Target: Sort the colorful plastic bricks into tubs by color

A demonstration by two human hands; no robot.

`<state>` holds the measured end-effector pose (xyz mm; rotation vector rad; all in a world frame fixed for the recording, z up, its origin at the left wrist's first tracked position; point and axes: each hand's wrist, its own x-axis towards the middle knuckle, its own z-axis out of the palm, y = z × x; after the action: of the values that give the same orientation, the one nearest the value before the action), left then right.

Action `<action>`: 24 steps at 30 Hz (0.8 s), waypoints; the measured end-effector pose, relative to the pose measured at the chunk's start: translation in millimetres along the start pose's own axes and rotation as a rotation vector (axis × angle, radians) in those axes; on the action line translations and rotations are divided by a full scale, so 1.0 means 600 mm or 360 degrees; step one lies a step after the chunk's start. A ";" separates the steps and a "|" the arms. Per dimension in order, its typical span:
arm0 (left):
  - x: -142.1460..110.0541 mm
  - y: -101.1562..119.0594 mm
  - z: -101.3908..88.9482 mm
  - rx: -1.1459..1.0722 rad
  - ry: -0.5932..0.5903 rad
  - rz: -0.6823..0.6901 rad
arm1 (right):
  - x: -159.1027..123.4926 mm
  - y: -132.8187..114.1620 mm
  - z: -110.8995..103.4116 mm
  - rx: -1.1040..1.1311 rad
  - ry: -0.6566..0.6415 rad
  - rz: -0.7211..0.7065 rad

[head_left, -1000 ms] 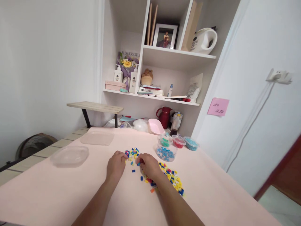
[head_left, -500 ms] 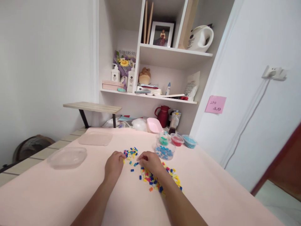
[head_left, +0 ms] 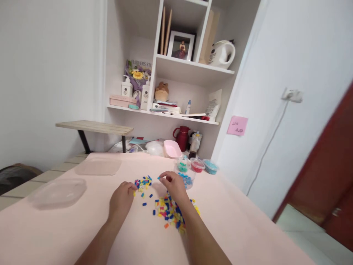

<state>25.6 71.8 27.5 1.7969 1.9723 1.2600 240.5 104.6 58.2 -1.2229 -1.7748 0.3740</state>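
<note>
My left hand [head_left: 121, 198] rests knuckles-up on the pink table cover [head_left: 82, 228], fingers curled, its fingertips touching a small heap of coloured beads [head_left: 143, 182]. My right hand [head_left: 173, 184] is lifted slightly, thumb and forefinger pinched on a small blue bead [head_left: 159, 178]. Under and beside the right wrist lies a larger scatter of yellow, blue, red and white beads [head_left: 168, 212]. A few loose blue beads [head_left: 146, 199] lie between the two hands. A clear tub of blue beads [head_left: 188, 179] stands just behind the right hand.
Three small tubs hold green [head_left: 182, 165], red [head_left: 197, 165] and turquoise beads [head_left: 211, 166]. Two clear lids [head_left: 56, 192] [head_left: 98, 166] lie at the left. A pink bowl [head_left: 172, 148], red jug [head_left: 182, 137] and cluttered shelves [head_left: 165, 112] stand behind. The table's right edge drops off to the floor.
My right hand has risen off the bead scatter with a blue bead pinched, moving toward the tubs. The view has swung to the right; the left hand has stayed by the small heap.
</note>
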 end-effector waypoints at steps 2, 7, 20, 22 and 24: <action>0.003 -0.002 0.001 -0.0008 0.0026 0.0012 | 0.010 0.017 -0.027 0.0130 0.0324 0.0142; 0.005 -0.003 0.003 0.0016 0.0040 0.0030 | 0.018 0.070 -0.080 0.0163 0.0756 0.0375; -0.012 0.009 0.009 0.0266 -0.0186 0.0124 | -0.014 0.003 0.006 -0.0042 -0.0221 -0.0274; -0.013 0.011 0.012 0.0264 -0.0221 0.0168 | -0.026 -0.015 0.029 -0.0256 -0.0498 -0.0417; -0.012 0.011 0.014 0.0246 -0.0246 0.0197 | -0.035 -0.028 0.047 -0.0448 -0.0664 -0.0447</action>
<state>37.8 68.4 23.9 2.0507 1.9471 0.9902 209.7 85.6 44.0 -1.1166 -2.3908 0.2298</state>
